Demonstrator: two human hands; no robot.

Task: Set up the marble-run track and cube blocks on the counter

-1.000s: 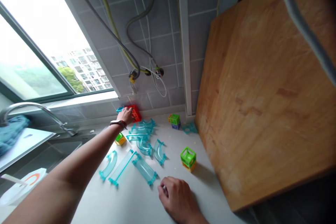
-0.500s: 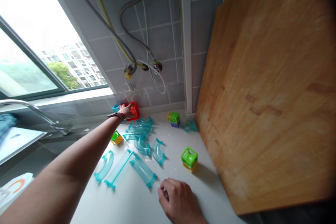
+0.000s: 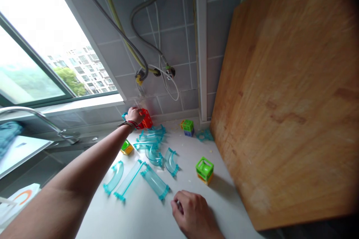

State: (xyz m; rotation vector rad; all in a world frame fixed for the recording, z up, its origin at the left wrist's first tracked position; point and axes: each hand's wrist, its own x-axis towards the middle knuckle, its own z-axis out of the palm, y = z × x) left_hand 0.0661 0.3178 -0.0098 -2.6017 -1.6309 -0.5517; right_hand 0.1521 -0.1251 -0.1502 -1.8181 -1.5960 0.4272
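Sitting at the far edge of the counter, near the tiled wall, the red block appears to be of hard plastic with openings in its sides; whether it is one piece or several joined, I cannot tell. I judge it light and stiff, a little slippery on the smooth faces, and not very fragile. Its side walls seem the good place to take hold, because the edges of the openings can give grip to the fingertips.

The left hand lies over it, the fingers bent and reaching its near side; how firmly they pinch is hidden. A blue piece shows partly behind this hand.

Just in front, a pile of clear blue tracks is glossy and thin, with both curved and straight shapes. Nearer are a wide straight track and a curved track, both with small knobs at the ends.

The right hand rests on the counter, fingers curled toward the thumb; I cannot tell what they enclose. Beyond it stands a green and orange cube, open-framed, beside a scratched wooden board.
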